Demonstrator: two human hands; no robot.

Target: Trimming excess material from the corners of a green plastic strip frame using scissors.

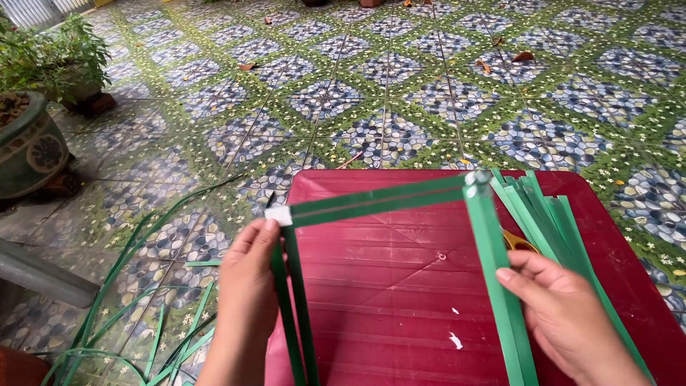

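My left hand point(246, 275) pinches the left corner of a frame of green plastic straps, where a small white patch point(279, 215) joins the horizontal straps point(379, 200) to the straps hanging down point(293, 307). My right hand point(564, 314) grips the right vertical straps point(496, 286) below their top corner point(476, 179). The frame is held just above a dark red plastic table point(400, 286).
A pile of loose green straps point(547, 207) lies at the table's right, with yellow scissor handles point(516, 241) under it. More green strips point(128, 314) lie on the patterned tile floor at left. Potted plants point(32, 136) stand at far left.
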